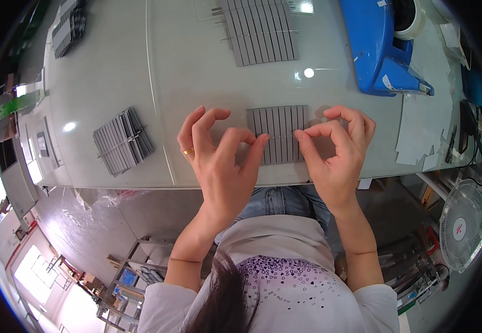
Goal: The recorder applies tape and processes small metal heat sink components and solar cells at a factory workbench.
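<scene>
A small panel of grey strips lies side by side near the table's front edge, between my hands. Across its middle runs a thin, light wire. My left hand pinches thumb and forefinger together at the wire's left part, over the panel; its other fingers curl loosely above. On the opposite side, my right hand pinches at the wire's right part near the panel's edge. The fingertips cover both wire ends.
A stack of similar grey panels lies to the left, another stack at the far left. Further panels with wires lie ahead. A blue tape dispenser stands at the right, beside paper sheets. A fan stands lower right.
</scene>
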{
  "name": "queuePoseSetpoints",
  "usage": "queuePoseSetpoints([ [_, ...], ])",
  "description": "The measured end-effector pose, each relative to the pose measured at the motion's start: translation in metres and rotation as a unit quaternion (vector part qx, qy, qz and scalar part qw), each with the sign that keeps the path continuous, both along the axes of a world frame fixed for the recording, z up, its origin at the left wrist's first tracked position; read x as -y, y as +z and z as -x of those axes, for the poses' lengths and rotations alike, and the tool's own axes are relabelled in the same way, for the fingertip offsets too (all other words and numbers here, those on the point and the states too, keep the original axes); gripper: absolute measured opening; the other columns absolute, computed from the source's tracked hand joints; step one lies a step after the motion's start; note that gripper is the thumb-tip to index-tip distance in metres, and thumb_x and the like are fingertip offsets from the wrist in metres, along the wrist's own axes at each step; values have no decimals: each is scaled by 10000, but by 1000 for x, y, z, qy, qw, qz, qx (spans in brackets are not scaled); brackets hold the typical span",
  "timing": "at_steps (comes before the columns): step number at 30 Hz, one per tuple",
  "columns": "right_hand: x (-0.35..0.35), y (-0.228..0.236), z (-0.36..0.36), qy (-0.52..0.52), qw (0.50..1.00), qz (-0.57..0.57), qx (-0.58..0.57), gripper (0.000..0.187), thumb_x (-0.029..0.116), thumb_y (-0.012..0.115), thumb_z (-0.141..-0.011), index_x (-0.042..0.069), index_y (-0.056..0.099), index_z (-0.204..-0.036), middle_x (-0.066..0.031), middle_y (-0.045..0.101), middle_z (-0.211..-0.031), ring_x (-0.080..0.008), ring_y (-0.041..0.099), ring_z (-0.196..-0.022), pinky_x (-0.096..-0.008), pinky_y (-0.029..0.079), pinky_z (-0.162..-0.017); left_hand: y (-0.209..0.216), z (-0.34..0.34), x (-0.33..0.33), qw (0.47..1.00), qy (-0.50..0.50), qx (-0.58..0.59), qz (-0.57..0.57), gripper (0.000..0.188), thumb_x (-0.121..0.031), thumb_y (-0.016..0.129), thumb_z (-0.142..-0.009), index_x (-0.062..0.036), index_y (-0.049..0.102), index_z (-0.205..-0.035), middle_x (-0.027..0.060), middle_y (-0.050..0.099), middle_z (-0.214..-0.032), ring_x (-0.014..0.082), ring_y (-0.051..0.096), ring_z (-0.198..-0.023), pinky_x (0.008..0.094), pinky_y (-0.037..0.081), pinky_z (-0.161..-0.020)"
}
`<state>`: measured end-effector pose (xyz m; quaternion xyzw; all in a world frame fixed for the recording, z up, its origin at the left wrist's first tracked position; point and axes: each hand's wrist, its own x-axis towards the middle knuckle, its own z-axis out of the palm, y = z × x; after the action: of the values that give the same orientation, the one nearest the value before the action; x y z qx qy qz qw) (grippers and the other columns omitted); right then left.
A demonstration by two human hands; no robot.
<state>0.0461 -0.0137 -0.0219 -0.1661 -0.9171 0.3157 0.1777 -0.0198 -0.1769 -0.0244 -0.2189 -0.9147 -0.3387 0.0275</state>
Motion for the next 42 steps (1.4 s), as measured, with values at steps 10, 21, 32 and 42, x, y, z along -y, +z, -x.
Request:
queuePoseSetpoints([
  [10, -1, -2, -1, -15, 1000, -3, 1, 219, 97, 810, -728, 97, 620, -837, -74, 554, -1121, -292, 433, -1107, -405, 369, -942, 1, 5, 9, 999, 27, 25, 27, 352, -182, 852, -697, -114, 563, -885, 91, 473, -1224, 347, 379, -1223, 479, 290, -1002],
  [21, 6, 2, -16, 56, 995, -87, 11, 259, 149, 669, -857, 110, 684, -1112, -109, 553, -1258, -319, 417, -1172, -424, 342, -992, -1, 5, 8, 1000, 20, 5, 20, 326, -159, 832, -710, -119, 567, -896, 92, 467, -1230, 341, 378, -1228, 473, 273, -1004],
  [32, 36, 2, -31, 97, 976, -165, 104, 443, 420, 486, -962, 191, 653, -1302, -157, 433, -1483, -344, 353, -1276, -430, 238, -1045, -1, 5, 8, 1000, 16, 0, 18, 351, -169, 836, -710, -114, 568, -929, 101, 461, -1236, 347, 377, -1229, 476, 283, -1009],
  [42, 15, -4, -43, 61, 977, -177, 103, 437, 402, 447, -983, 194, 645, -1312, -164, 448, -1471, -346, 362, -1272, -441, 209, -1064, 1, 5, 9, 999, 30, 11, 42, 382, -171, 843, -701, -106, 568, -959, 105, 462, -1240, 341, 378, -1225, 475, 291, -1017],
])
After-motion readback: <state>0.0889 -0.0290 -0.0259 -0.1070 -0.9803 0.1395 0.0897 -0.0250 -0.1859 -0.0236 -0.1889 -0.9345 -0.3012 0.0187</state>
